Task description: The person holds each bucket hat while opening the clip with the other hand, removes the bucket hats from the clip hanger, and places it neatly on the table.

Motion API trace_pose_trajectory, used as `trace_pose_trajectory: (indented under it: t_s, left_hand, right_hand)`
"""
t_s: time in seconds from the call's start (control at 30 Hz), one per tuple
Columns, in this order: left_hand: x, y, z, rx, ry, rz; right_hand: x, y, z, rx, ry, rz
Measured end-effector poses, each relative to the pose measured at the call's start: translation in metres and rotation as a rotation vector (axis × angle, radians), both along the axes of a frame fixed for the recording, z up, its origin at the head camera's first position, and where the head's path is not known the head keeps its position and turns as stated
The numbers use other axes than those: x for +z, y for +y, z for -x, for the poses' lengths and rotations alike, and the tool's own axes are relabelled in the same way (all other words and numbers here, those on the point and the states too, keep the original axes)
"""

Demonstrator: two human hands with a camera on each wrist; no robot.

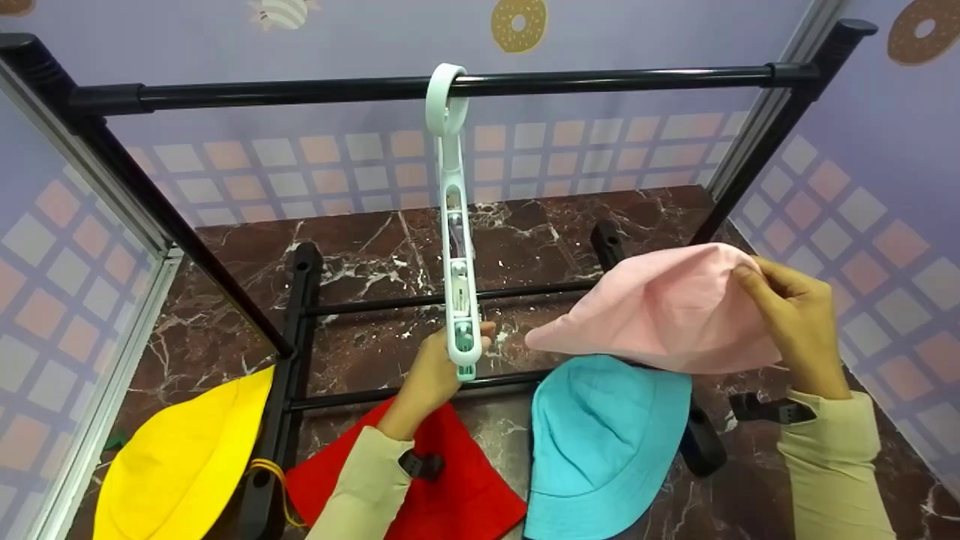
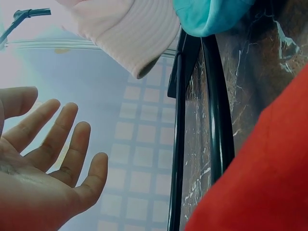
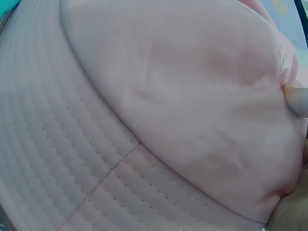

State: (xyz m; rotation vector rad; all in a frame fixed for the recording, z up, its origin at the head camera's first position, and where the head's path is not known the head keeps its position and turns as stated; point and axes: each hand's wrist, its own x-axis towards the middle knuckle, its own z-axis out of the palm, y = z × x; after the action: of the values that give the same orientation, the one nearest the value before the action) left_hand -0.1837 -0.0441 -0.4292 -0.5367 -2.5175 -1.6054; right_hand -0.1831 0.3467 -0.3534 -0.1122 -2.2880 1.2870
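Observation:
My right hand (image 1: 806,322) pinches a pink bucket hat (image 1: 660,307) by its crown, holding it up at the right of the rack. In the right wrist view the hat's stitched brim (image 3: 57,125) fills much of the picture, the thumb (image 3: 296,102) pressing the cloth. A pale green hanger with slots (image 1: 450,157) hangs by its round hook from the rack's top bar. Just behind the hanger's lower end is my left hand (image 1: 433,371), partly hidden there. The left wrist view shows this left hand (image 2: 53,178) with spread fingers and nothing in them.
A black metal rack (image 1: 300,92) stands on dark marbled flooring (image 1: 367,247) against patterned walls. Near me lie a yellow hat (image 1: 187,457), a red hat (image 1: 465,480) partly under my left forearm, and a turquoise bucket hat (image 1: 600,442). Lower crossbars (image 1: 382,302) run between the rack's feet.

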Motion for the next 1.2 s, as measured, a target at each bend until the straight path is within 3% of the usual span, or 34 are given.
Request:
trace_pose_trajectory:
  t_s: [0.17, 0.47, 0.7, 0.93, 1.2]
  left_hand:
    - [0.001, 0.001, -0.002, -0.018, -0.004, 0.021]
    - [-0.004, -0.001, -0.006, -0.024, -0.086, -0.075]
    - [-0.009, -0.003, -0.006, -0.032, -0.025, -0.088]
    - [-0.01, -0.001, -0.006, -0.045, -0.041, -0.102]
    - [-0.013, 0.001, -0.007, -0.029, -0.019, -0.039]
  right_hand:
    - [0.002, 0.007, -0.004, -0.05, -0.035, 0.032]
    - [0.006, 0.022, -0.009, -0.071, -0.068, 0.348]
    - [0.004, 0.036, -0.009, -0.111, -0.08, 0.49]
    - [-0.002, 0.052, -0.008, -0.173, -0.086, 0.59]
    - [-0.018, 0.075, -0.004, -0.164, -0.078, 0.685]
